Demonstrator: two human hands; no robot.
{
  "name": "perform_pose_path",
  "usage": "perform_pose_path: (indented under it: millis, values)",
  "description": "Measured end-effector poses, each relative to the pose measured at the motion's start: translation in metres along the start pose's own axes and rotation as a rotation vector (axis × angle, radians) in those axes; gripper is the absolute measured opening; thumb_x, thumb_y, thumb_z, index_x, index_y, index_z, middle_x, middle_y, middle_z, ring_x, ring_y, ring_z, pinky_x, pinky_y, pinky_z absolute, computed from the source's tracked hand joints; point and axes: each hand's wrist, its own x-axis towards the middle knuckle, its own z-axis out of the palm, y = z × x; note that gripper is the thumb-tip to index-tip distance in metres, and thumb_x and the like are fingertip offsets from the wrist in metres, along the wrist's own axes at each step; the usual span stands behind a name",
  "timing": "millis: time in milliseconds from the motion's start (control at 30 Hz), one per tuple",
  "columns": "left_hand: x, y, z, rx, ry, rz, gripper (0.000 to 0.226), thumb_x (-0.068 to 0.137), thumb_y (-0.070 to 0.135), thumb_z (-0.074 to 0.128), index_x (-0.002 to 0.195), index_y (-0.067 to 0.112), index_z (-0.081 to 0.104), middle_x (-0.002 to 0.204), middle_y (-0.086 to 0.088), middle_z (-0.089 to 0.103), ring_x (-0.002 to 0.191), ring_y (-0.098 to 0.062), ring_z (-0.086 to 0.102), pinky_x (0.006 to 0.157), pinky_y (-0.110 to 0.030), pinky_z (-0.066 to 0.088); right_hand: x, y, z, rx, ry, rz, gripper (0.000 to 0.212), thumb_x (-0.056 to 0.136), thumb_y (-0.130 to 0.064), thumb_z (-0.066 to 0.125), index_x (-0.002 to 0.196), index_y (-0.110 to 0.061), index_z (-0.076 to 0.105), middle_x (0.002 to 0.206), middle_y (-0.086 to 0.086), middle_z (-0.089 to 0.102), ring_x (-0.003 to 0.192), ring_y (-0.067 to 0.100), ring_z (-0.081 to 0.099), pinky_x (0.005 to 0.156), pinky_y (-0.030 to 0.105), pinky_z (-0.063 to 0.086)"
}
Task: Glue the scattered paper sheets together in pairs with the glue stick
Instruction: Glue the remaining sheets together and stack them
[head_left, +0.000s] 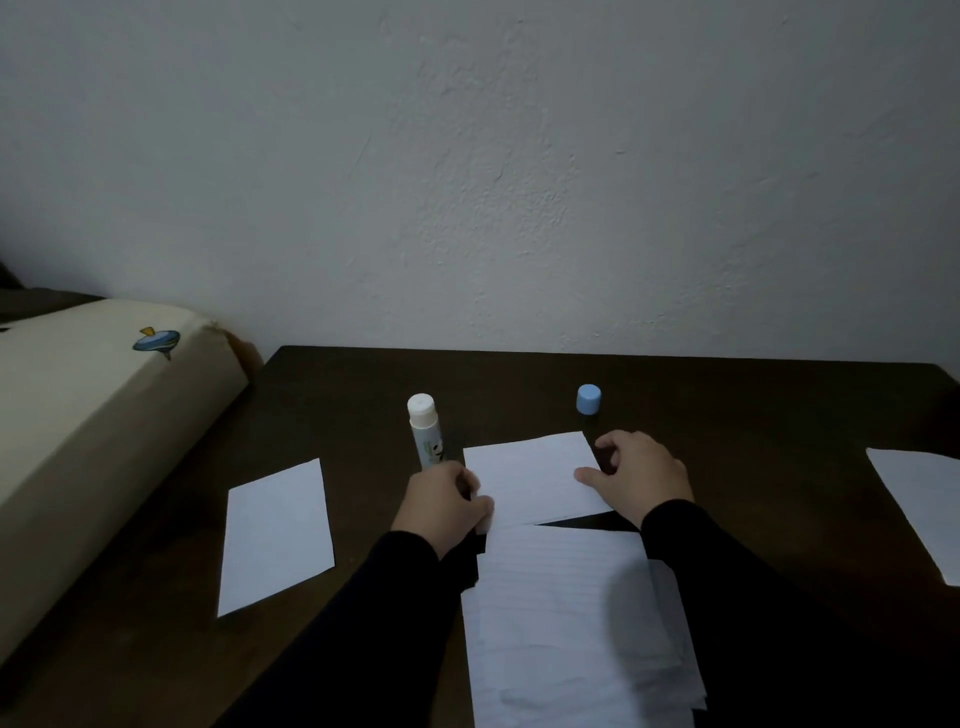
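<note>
A white paper sheet (535, 475) lies in the middle of the dark table (753, 410). My left hand (441, 501) pinches its near left corner. My right hand (641, 475) rests on its right edge, thumb on the paper, fingers curled over the far corner. The uncapped glue stick (423, 428) stands upright just behind my left hand. Its blue cap (588, 399) sits apart, beyond my right hand. Lined paper sheets (566, 623) lie stacked near me between my arms. Single sheets lie at the left (275, 535) and at the right edge (919, 509).
A cream padded cushion (104, 426) with a small spinning-top print runs along the table's left side. A pale wall (519, 182) stands directly behind the table's far edge.
</note>
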Motion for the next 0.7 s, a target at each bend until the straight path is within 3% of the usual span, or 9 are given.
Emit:
perform_pose_path:
  millis: [133,233,300,367,467,700]
  values:
    - [0.002,0.01,-0.001,0.092,0.134,0.147,0.011,0.093,0.029,0.056,0.095,0.021,0.063,0.093,0.005,0.063,0.091,-0.01,0.059,0.079,-0.023,0.048,0.0,-0.008,-0.001,-0.108,0.101,-0.273,0.04,0.091,-0.047,0.057,0.127,-0.031,0.054,0.122,-0.006,0.051,0.115,0.014,0.046,0.1,0.034,0.036]
    - [0.003,0.018,0.007,0.171,0.118,0.407,0.022,0.097,0.024,0.048,0.11,0.017,0.064,0.108,0.003,0.06,0.099,-0.011,0.057,0.088,-0.02,0.044,-0.002,-0.021,0.0,-0.168,-0.039,-0.504,0.042,0.097,-0.041,0.049,0.137,-0.03,0.048,0.141,-0.009,0.042,0.133,0.011,0.033,0.11,0.034,0.026]
    - [0.006,0.018,0.016,0.273,0.059,0.552,0.03,0.099,0.023,0.044,0.123,0.015,0.059,0.127,-0.001,0.056,0.116,-0.014,0.052,0.097,-0.022,0.038,-0.003,-0.026,0.005,-0.213,-0.201,-0.551,0.048,0.101,-0.04,0.041,0.147,-0.028,0.036,0.155,-0.008,0.026,0.145,0.013,0.016,0.117,0.042,0.017]
    - [0.009,0.017,0.025,0.466,-0.05,0.525,0.043,0.101,0.029,0.036,0.142,0.016,0.04,0.151,-0.002,0.036,0.139,-0.018,0.032,0.11,-0.036,0.029,-0.003,-0.026,0.012,-0.269,-0.341,-0.527,0.052,0.104,-0.041,0.029,0.153,-0.03,0.018,0.161,-0.01,0.007,0.148,0.015,0.0,0.119,0.048,0.007]
    - [0.015,0.015,0.031,0.643,-0.18,0.397,0.054,0.104,0.036,0.02,0.153,0.016,0.011,0.162,-0.001,0.006,0.148,-0.017,0.005,0.118,-0.044,0.014,-0.004,-0.023,0.023,-0.382,-0.37,-0.475,0.053,0.104,-0.045,0.014,0.154,-0.034,0.0,0.161,-0.01,-0.01,0.148,0.015,-0.011,0.118,0.049,-0.001]
    - [0.013,0.013,0.027,0.635,-0.258,0.209,0.067,0.102,0.048,0.022,0.153,0.012,-0.001,0.161,-0.004,-0.006,0.148,-0.02,-0.004,0.119,-0.041,0.006,-0.009,-0.024,0.026,-0.407,-0.36,-0.319,0.063,0.099,-0.057,0.013,0.153,-0.031,-0.009,0.16,-0.007,-0.018,0.148,0.017,-0.015,0.117,0.054,-0.003]
